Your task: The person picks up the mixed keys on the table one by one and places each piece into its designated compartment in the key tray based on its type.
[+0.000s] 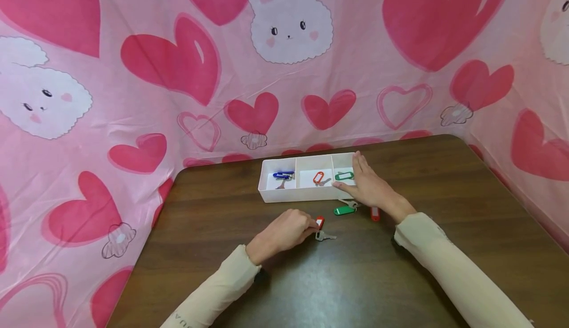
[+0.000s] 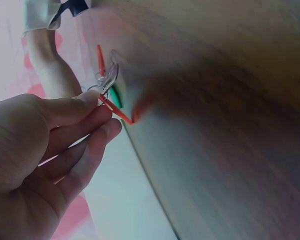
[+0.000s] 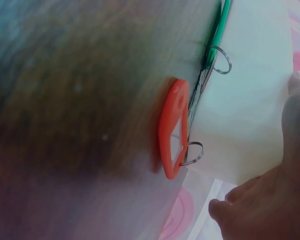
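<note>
My left hand (image 1: 288,230) pinches a red key tag (image 1: 320,220) between thumb and fingers, low above the table. A silver key (image 1: 326,236) hangs from the tag's ring. My right hand (image 1: 372,188) rests at the right end of a white three-section box (image 1: 284,196), fingers extended, thumb near its front rim. In the box lie blue key tags (image 1: 283,175) at left, a red key tag (image 1: 318,177) with key in the middle and a green key tag (image 1: 344,176) at right.
On the table before the box lie a green key tag (image 1: 344,210) with its key and another red key tag (image 3: 173,130), partly under my right wrist in the head view. Behind the brown table (image 1: 213,268) hangs a pink cloth (image 1: 284,81) with hearts and rabbits.
</note>
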Demonstrator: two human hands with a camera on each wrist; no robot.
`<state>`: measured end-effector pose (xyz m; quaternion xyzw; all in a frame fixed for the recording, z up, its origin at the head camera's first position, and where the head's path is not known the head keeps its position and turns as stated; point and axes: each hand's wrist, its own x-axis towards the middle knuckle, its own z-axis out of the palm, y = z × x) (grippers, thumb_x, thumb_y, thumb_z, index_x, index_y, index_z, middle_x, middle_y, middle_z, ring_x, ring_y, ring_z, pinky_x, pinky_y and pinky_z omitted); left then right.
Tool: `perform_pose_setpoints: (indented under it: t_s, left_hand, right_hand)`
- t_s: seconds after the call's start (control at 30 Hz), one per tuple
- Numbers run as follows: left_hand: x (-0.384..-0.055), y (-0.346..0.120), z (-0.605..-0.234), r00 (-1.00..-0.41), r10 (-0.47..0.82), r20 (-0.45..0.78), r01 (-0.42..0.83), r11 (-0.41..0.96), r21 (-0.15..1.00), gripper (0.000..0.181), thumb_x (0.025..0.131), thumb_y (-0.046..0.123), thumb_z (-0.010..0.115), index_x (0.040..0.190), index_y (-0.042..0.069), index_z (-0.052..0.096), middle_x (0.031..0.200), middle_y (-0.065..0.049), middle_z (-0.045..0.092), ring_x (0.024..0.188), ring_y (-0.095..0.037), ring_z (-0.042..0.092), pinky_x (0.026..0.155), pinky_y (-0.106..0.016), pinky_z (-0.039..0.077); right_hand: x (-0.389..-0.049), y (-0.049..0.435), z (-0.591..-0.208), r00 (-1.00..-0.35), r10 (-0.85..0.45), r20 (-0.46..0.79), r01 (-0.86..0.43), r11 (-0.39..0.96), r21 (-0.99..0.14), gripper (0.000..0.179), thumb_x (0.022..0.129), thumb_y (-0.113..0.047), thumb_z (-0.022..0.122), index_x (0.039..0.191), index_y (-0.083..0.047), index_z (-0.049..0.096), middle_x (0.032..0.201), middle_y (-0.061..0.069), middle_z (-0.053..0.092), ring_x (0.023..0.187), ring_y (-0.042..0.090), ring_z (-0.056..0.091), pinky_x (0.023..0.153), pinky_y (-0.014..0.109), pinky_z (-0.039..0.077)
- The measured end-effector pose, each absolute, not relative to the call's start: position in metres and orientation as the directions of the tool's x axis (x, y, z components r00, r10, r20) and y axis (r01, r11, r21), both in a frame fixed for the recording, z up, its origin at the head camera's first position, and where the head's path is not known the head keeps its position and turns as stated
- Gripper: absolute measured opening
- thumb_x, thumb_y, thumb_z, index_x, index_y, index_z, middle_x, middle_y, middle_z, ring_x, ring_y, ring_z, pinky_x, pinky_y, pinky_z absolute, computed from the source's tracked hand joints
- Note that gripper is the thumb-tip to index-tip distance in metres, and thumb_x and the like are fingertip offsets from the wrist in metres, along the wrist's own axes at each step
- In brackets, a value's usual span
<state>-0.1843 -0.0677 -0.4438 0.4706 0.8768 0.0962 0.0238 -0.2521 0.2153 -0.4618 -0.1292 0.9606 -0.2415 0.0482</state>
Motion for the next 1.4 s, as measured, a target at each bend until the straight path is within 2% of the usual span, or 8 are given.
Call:
perform_pose_setpoints:
  t_s: [0.27,0.57,0.77,1.0,1.2,1.4]
  left_hand:
    - [-0.181,-0.068,-0.439,-0.548,0.833,0.073,0.827,0.528,0.193,0.014,0.099,0.018,0.074,0.11,0.015,0.083,0.097,0.005,0.081,0.08,-0.004,0.07,0.083,-0.022,0.062]
    - [-0.18,-0.068,-0.43,-0.581,0.812,0.055,0.78,0.536,0.324,0.015,0.1,0.016,0.072,0.111,0.012,0.082,0.1,0.002,0.081,0.084,-0.002,0.073,0.084,-0.015,0.06]
    - [-0.181,-0.067,-0.421,-0.596,0.799,0.076,0.768,0.54,0.344,0.017,0.101,0.015,0.071,0.113,0.01,0.081,0.106,0.001,0.082,0.093,-0.006,0.076,0.088,-0.018,0.061]
    - [-0.182,-0.07,-0.415,-0.612,0.779,0.136,0.768,0.545,0.336,0.014,0.1,0.011,0.071,0.11,0.01,0.082,0.105,0.002,0.082,0.09,-0.006,0.074,0.085,-0.02,0.062]
    - [-0.183,-0.072,-0.404,-0.628,0.757,0.178,0.749,0.525,0.404,0.013,0.101,0.01,0.07,0.107,0.01,0.081,0.101,0.001,0.082,0.087,-0.005,0.072,0.083,-0.02,0.062]
    - [-0.184,-0.075,-0.397,-0.663,0.727,0.177,0.686,0.496,0.533,0.013,0.099,0.008,0.072,0.108,0.01,0.081,0.1,-0.004,0.082,0.079,-0.005,0.066,0.075,-0.015,0.059]
  right_hand:
    - [-0.252,0.214,-0.462,-0.961,-0.274,-0.03,-0.228,0.853,-0.47,0.124,0.094,-0.083,0.046,0.165,0.006,-0.003,0.176,0.022,-0.012,0.165,0.044,-0.002,0.131,0.061,0.015]
    - [-0.253,0.214,-0.463,-0.963,-0.266,-0.037,-0.217,0.852,-0.477,0.123,0.094,-0.081,0.05,0.166,0.004,-0.003,0.176,0.021,-0.012,0.165,0.043,-0.002,0.131,0.061,0.016]
    - [-0.253,0.214,-0.461,-0.965,-0.26,-0.045,-0.208,0.855,-0.475,0.124,0.093,-0.082,0.049,0.166,0.004,-0.004,0.176,0.02,-0.013,0.165,0.044,-0.002,0.131,0.061,0.016]
    - [-0.252,0.213,-0.46,-0.964,-0.263,-0.051,-0.207,0.852,-0.481,0.126,0.092,-0.084,0.047,0.166,0.004,-0.005,0.176,0.021,-0.013,0.165,0.044,-0.001,0.131,0.062,0.017]
    - [-0.253,0.214,-0.46,-0.964,-0.261,-0.056,-0.202,0.852,-0.483,0.126,0.092,-0.084,0.048,0.166,0.002,-0.006,0.177,0.019,-0.013,0.165,0.043,-0.002,0.131,0.062,0.019]
    - [-0.253,0.214,-0.46,-0.964,-0.26,-0.056,-0.202,0.853,-0.482,0.126,0.092,-0.084,0.049,0.166,0.002,-0.005,0.177,0.02,-0.012,0.165,0.045,0.0,0.129,0.063,0.021]
